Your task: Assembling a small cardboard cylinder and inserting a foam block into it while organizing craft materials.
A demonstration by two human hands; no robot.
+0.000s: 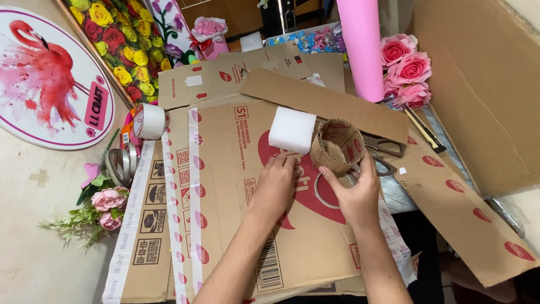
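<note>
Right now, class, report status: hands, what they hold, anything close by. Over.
Left hand on white foam block. Right hand holds brown corrugated cardboard ring. Scissors lie just behind.

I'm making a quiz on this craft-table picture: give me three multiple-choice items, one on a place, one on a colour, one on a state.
1. Where does the white foam block sit?
A. On the flattened cardboard, left of the cardboard ring
B. Inside the ring
C. On the pink paper roll

2. What colour are the fabric roses beside the pink paper roll?
A. Yellow
B. Pink
C. White

3. How does the cardboard ring stand?
A. Crushed flat
B. Upright and open, steadied by the right hand
C. Stuffed with foam

Answers:
1 A: the block lies on the board at the left hand fingertips, next to the ring.
2 B: all their petals are pink.
3 B: its hollow inside shows, with right-hand fingers on its wall.
</note>
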